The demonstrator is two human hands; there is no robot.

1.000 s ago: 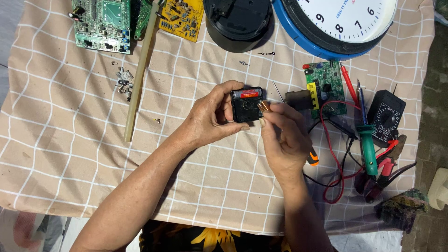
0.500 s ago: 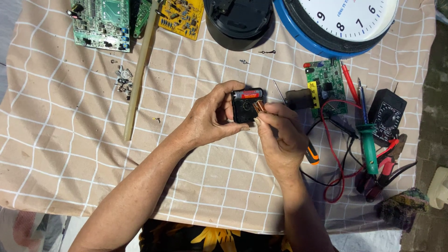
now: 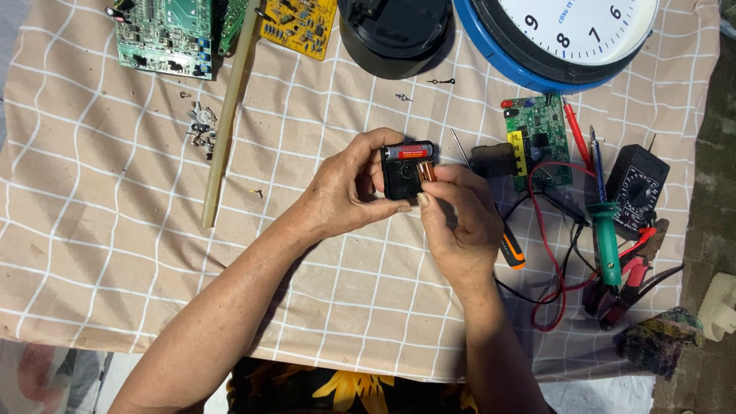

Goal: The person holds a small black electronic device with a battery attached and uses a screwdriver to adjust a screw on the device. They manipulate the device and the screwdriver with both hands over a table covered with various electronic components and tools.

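Little is shifting since the earlier frames: both hands are staying at centre, and the right hand (image 3: 456,226) is edging its fingertips closer to the black clock movement (image 3: 406,172). The left hand (image 3: 345,192) is gripping that movement, fingers wrapped around its left side. The right fingers are pinching a small copper coil (image 3: 427,172) against its right edge. One red battery (image 3: 409,151) is already sitting in the movement; the coil seems not yet seated. At 12 o'clock are lying one blue wall clock (image 3: 537,54) and three circuit boards; at 3 o'clock, one more board (image 3: 538,142), one multimeter (image 3: 635,188) and one green soldering iron (image 3: 606,238).
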